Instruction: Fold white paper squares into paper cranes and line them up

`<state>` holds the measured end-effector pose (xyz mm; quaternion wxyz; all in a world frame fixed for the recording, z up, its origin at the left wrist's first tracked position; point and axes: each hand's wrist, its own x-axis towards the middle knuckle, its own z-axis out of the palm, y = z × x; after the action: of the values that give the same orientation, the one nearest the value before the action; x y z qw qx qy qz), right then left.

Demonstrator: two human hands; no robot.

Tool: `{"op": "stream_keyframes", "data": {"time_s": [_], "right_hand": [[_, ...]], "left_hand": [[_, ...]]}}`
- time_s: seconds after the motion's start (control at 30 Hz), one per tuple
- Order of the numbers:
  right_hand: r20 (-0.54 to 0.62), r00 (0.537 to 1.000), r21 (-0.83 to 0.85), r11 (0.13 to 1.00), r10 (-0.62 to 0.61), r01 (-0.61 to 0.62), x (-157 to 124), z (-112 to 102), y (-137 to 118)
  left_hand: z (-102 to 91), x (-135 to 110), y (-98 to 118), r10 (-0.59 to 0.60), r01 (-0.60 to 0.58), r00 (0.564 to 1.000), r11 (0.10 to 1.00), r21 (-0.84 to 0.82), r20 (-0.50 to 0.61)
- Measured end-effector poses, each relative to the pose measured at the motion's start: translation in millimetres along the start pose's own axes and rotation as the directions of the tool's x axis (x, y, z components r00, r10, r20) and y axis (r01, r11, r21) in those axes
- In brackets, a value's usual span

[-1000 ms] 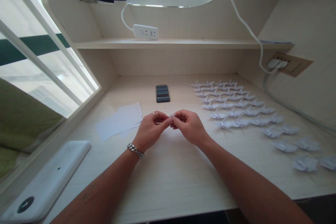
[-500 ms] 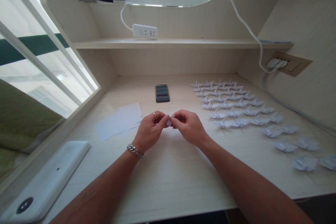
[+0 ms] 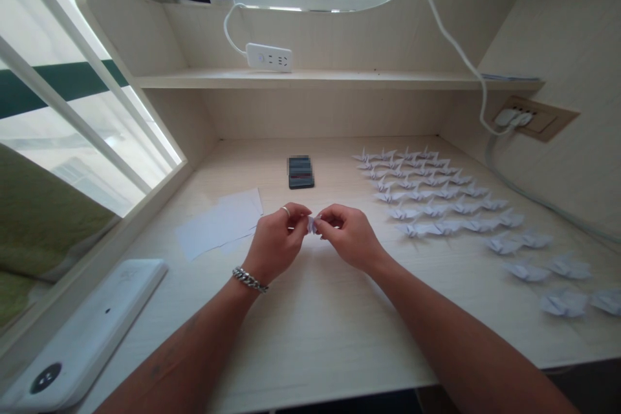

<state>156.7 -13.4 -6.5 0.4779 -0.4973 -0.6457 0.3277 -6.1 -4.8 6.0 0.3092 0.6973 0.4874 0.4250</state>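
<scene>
Between my fingertips, over the middle of the desk, is a small piece of folded white paper [image 3: 311,225]. My left hand [image 3: 279,236], with a ring and a chain bracelet, pinches its left side. From the right, my right hand [image 3: 350,233] grips it between thumb and fingers. Much of the paper is hidden by the fingers, so its exact shape is hard to make out. Several folded paper cranes [image 3: 439,191] stand in rows to the right of my hands. Flat white paper sheets [image 3: 220,223] lie overlapping to the left of my left hand.
A dark phone [image 3: 301,172] lies beyond my hands, its screen blurred. At the left desk edge rests a long white device [image 3: 92,336]. A power strip [image 3: 269,57] sits on the shelf [image 3: 334,79], and a white cable [image 3: 453,45] runs down to the wall socket [image 3: 538,118].
The left fingers have shifted slightly on the folded paper, and a little more of it shows between the hands. The right hand stays almost where it was.
</scene>
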Motion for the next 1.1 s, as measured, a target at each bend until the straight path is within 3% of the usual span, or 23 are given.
{"op": "stream_keyframes", "data": {"time_s": [0.1,0.17,0.27,0.4,0.6,0.67,0.8,0.9,1.0,1.1], "right_hand": [[-0.009,0.998,0.131,0.99,0.055,-0.054,1.6,0.9,4.7],[-0.02,0.999,0.128,0.991,0.045,-0.042,1.5,1.1,5.1],[-0.033,0.999,0.026,0.999,-0.024,0.025,-0.4,0.6,1.0],[-0.036,0.998,-0.008,0.999,-0.049,0.048,-1.6,0.0,-3.0],[0.022,0.993,0.161,0.979,0.12,-0.122,2.5,-1.3,4.7],[0.029,0.989,0.087,0.986,0.142,-0.144,2.9,-2.6,5.4],[0.057,0.998,-0.237,0.971,0.036,-0.022,1.2,-4.7,2.6],[0.139,0.99,-0.305,0.952,0.033,0.011,0.4,-4.9,1.4],[0.2,0.975,-0.23,0.972,0.101,-0.054,1.7,-5.2,1.8],[0.264,0.943,-0.049,0.979,0.203,-0.197,3.8,-6.5,0.6]], "left_hand": [[-1.5,3.4,-4.0,-0.089,0.085,0.996,0.985,-0.148,-0.02],[-2.3,5.0,-5.9,-0.119,0.116,0.993,0.972,-0.205,-0.003],[-2.1,5.0,-6.4,-0.117,0.12,0.993,0.977,-0.174,0.031],[-0.8,3.1,-5.3,-0.108,0.11,0.989,0.994,-0.016,0.101],[-1.1,3.8,-5.8,-0.129,0.142,0.98,0.987,-0.072,0.153],[-1.8,3.6,-4.3,-0.113,0.117,0.986,0.993,-0.025,0.122],[-2.8,1.7,0.8,0.017,-0.037,0.994,0.981,0.192,0.104],[-2.5,1.0,1.6,0.064,-0.097,0.988,0.963,0.25,0.139],[-2.2,2.1,-1.4,-0.006,-0.025,0.985,0.984,0.178,0.175],[-2.9,4.3,-3.3,-0.145,0.172,0.96,0.98,-0.096,0.24]]}}
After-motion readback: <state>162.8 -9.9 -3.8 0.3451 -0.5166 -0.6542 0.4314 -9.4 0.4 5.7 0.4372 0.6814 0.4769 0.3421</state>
